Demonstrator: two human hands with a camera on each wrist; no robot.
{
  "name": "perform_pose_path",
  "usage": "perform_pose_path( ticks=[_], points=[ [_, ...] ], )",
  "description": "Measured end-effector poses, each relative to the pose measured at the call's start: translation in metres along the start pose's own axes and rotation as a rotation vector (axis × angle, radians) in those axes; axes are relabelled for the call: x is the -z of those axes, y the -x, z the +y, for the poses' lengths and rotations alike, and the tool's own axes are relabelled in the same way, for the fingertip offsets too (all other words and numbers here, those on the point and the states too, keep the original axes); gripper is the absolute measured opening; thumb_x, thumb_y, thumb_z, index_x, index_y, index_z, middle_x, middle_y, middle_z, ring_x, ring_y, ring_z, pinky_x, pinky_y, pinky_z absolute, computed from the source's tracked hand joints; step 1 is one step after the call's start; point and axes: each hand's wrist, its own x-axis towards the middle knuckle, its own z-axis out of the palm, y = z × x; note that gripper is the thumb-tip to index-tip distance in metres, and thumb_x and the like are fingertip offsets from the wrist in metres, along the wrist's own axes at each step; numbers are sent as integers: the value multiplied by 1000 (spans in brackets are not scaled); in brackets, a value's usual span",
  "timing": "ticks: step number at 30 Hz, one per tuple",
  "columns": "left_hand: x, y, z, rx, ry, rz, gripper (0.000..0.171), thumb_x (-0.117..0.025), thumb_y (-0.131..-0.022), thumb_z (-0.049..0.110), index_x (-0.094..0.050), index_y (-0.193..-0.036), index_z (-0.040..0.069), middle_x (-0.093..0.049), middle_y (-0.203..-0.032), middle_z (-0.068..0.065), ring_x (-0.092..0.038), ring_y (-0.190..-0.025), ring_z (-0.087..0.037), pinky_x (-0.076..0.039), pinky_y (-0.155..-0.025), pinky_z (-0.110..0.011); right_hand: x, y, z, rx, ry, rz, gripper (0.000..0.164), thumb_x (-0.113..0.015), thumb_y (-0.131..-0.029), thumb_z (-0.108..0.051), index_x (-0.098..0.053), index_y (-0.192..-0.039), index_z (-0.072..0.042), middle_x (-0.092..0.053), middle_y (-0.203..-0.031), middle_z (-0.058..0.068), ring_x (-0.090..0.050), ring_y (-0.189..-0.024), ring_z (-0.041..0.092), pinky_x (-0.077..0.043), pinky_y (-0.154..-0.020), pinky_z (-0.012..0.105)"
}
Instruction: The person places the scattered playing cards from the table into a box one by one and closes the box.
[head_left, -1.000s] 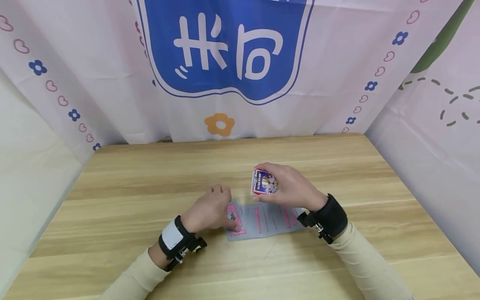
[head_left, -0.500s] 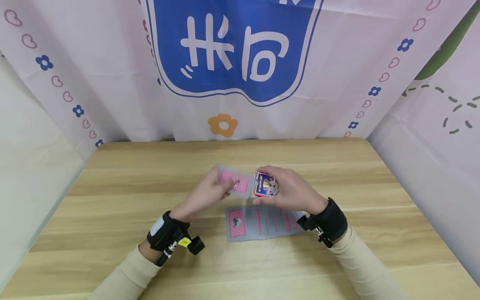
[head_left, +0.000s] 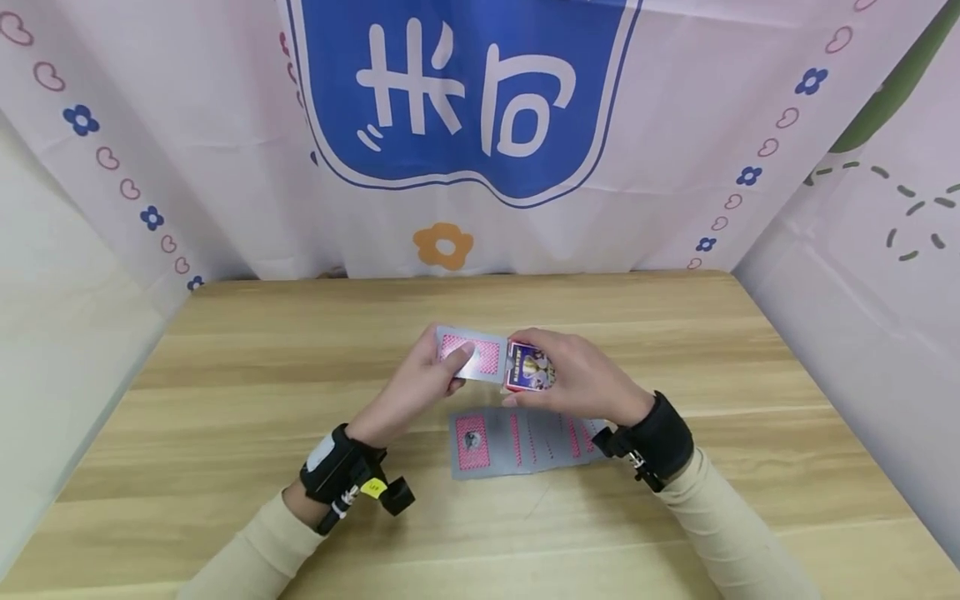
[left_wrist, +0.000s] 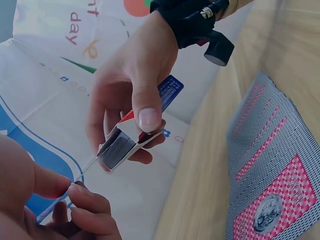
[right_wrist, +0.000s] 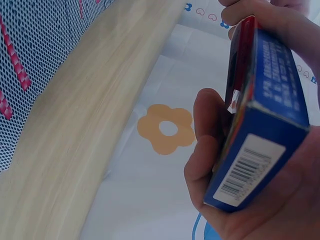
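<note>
My left hand (head_left: 420, 375) pinches a playing card (head_left: 489, 360) with a pink-checked back, thumb on top. The card's right edge meets the mouth of a small blue-and-red card box (head_left: 531, 368). My right hand (head_left: 592, 377) grips that box above the table. In the left wrist view, a stack of cards (left_wrist: 118, 151) sits inside the box's mouth, and the pinched card shows edge-on beside it. A barcode marks one end of the box (right_wrist: 275, 100) in the right wrist view. Below both hands, several overlapping face-down cards (head_left: 504, 454) lie in a row.
The wooden table (head_left: 315, 342) ends at a white curtain (head_left: 360, 225) with a blue emblem and an orange flower. Pale walls stand on both sides. Each wrist wears a black strap (head_left: 667, 442) with a small camera.
My left hand has risen from the row of cards on the table to the box, bringing a card. Over the last half second that card has levelled out. The right hand has barely moved.
</note>
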Motion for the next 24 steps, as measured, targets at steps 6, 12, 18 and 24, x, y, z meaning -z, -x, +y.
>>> perform_pose_path(
  ticks=[6, 12, 18, 24],
  points=[
    [-2, 0, -1, 7, -1, 22, 31, -44, -114, 25, -35, -138, 8, -50, -94, -6, -47, -75, -17, -40, -71, -27, 2, -1, -1, -15, 4, -16, 81, -92, -79, -47, -59, -143, -10, -72, -114, 1, -63, -89, 8, -54, -77, 25],
    [-5, -1, 0, -10, 28, 48, 31, -43, -114, 25, -35, -139, 7, -51, -93, -6, -48, -75, -16, -40, -68, -25, 2, -1, -1, -14, 8, 1, 80, -92, -78, -46, -60, -142, -10, -72, -112, 1, -63, -89, 9, -54, -77, 25],
    [-8, -1, 0, 2, 23, 68, 31, -46, -113, 25, -38, -138, 8, -50, -91, -4, -48, -74, -15, -40, -67, -25, 2, -1, -1, -2, 13, 3, 80, -92, -79, -46, -60, -143, -9, -73, -115, 2, -63, -91, 9, -54, -81, 27],
    [-9, 1, -2, 17, -39, 28, 32, -48, -113, 26, -41, -138, 9, -50, -86, -3, -48, -72, -16, -39, -68, -27, 1, 0, -1, -15, 23, 6, 83, -92, -79, -47, -59, -143, -7, -73, -119, 3, -62, -91, 10, -54, -81, 29]
  ],
)
